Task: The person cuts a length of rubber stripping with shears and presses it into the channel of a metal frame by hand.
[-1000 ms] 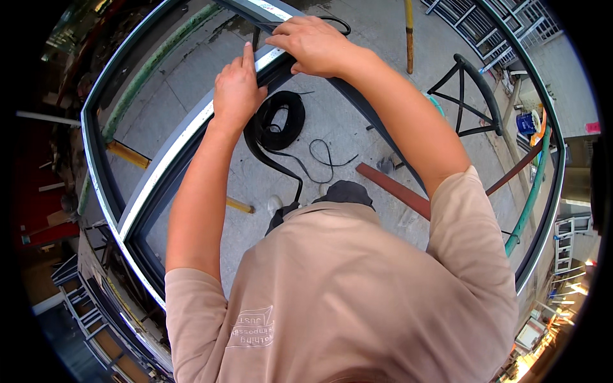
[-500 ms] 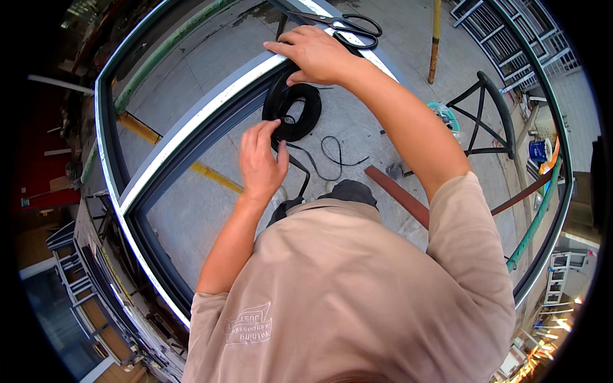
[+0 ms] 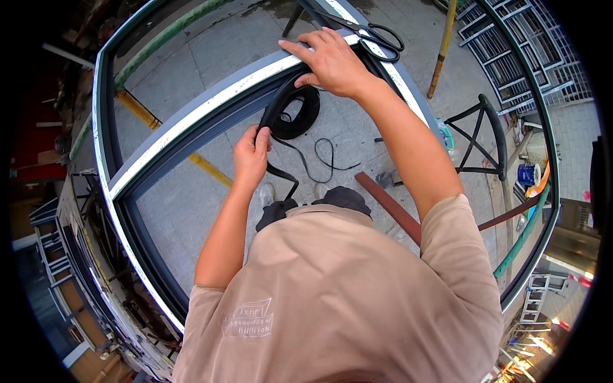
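Underlying the frame [image 3: 214, 105], grey paving [image 3: 182, 214]

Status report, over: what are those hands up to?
Left hand gripping black strip. Right hand spread over frame. Scissors lying beside right hand.

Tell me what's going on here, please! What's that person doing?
A person's left grip is pinching a long black strip. The right grip is spread across a bar of the big metal frame, with its thumb down by the strip's upper end. Black scissors lie on the frame nearby, and nobody is holding them. Below, a black coil sits on the floor.
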`<state>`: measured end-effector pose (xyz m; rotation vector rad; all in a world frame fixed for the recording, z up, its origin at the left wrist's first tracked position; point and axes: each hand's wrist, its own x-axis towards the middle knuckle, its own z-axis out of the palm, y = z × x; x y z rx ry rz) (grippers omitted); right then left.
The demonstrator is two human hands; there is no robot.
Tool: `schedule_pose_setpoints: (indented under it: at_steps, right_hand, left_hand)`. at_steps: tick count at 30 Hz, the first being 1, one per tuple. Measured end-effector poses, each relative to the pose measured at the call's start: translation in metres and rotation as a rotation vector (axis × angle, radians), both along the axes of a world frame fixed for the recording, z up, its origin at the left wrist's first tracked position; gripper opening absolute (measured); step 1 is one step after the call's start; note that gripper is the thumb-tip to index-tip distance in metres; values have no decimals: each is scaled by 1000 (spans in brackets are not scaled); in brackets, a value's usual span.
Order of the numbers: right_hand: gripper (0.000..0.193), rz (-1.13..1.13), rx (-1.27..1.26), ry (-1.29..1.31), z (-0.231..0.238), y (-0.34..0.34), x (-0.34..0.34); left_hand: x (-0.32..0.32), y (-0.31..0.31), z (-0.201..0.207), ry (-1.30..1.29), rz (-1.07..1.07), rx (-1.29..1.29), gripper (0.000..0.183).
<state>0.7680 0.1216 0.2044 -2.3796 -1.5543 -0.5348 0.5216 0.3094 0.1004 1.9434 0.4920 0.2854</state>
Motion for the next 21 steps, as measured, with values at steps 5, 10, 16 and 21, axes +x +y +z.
schedule_pose_setpoints:
  at_steps: [5,10,16,21]
  right_hand:
    - [90,-3,38,-27,-5,3,0]
    - [88,1,96,-70,-7,4,-8]
    - [88,37,96,-78,-8,4,-2]
    - [88,76,99,19,3,21,-21]
  left_hand:
    - [3,2,51,-111,148,390,35]
    - [8,14,63,-164,166,587,32]
    - [16,18,69,-153,204,677,34]
    - [18,22,69,-129,249,747,35]
